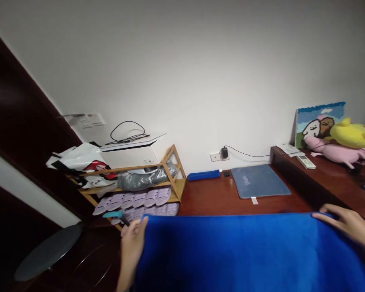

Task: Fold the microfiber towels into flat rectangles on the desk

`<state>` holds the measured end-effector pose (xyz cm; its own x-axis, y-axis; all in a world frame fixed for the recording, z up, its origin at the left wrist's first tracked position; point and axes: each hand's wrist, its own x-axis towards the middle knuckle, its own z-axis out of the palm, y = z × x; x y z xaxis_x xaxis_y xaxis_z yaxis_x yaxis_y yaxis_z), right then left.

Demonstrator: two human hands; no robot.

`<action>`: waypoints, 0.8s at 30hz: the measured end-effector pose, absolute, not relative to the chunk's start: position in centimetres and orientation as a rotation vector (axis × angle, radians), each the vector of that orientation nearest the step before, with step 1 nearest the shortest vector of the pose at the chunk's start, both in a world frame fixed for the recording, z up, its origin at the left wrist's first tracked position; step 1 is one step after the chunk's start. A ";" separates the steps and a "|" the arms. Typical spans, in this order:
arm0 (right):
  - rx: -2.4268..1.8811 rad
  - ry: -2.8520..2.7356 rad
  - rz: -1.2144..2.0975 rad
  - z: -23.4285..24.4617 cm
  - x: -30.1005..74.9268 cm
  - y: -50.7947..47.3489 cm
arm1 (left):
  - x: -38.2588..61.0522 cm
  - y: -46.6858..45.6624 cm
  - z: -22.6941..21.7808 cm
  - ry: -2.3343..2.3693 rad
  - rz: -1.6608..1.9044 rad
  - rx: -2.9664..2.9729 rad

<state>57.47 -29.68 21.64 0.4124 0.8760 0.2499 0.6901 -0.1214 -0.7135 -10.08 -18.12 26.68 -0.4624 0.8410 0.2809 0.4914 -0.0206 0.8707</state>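
A large bright blue cloth (231, 251) is stretched out in front of me, its top edge nearly level. My left hand (133, 239) pinches the cloth's upper left corner, thumb on top. Farther right, my right hand (342, 223) grips the top edge near the other corner, thumb and fingers closed over it. The lower part of the cloth runs out of view. Beyond it, a grey-blue folded cloth (260, 181) with a white tag lies flat on the reddish-brown wooden table (209, 200). A narrow folded blue cloth (203, 175) rests by the wall.
At left stands a wooden rack (178, 188) with lilac slippers (140, 198), a white box (130, 156) and a plastic bag (88, 160). A round dark stool (50, 251) is below it. Plush toys (337, 152) and a remote (306, 162) lie on the raised surface at right.
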 end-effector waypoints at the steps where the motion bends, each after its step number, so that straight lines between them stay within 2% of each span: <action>1: -1.863 -1.447 0.341 21.3 57.8 -27.3 | -9.7 -16.0 25.1 1.909 1.389 1.512; 3: -1.878 -1.621 0.353 19.8 58.0 -22.4 | -8.4 -11.7 21.9 1.909 1.204 1.701; 9: -2.254 -1.655 -0.192 9.9 55.2 -12.9 | -3.1 -3.4 13.1 2.091 1.051 1.855; 12: -2.312 -1.638 -0.157 3.7 53.4 -12.4 | -2.2 -1.9 8.0 2.049 0.977 2.130; 17: -2.159 -1.679 -0.186 -3.7 54.0 -13.4 | -4.1 -0.8 0.2 1.945 0.544 2.577; 20: -2.149 -1.713 -0.178 -4.9 55.5 -12.9 | -4.9 -0.4 -1.5 1.998 0.443 2.631; 24: -2.247 -1.722 -0.129 -4.2 56.4 -11.4 | -4.1 0.3 -0.7 2.064 0.453 2.642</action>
<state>56.42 -11.36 -4.24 0.2749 0.9272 0.2545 0.9548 -0.2322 -0.1856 -4.09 0.28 -0.68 0.2311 0.9070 0.3521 0.9711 -0.2374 -0.0256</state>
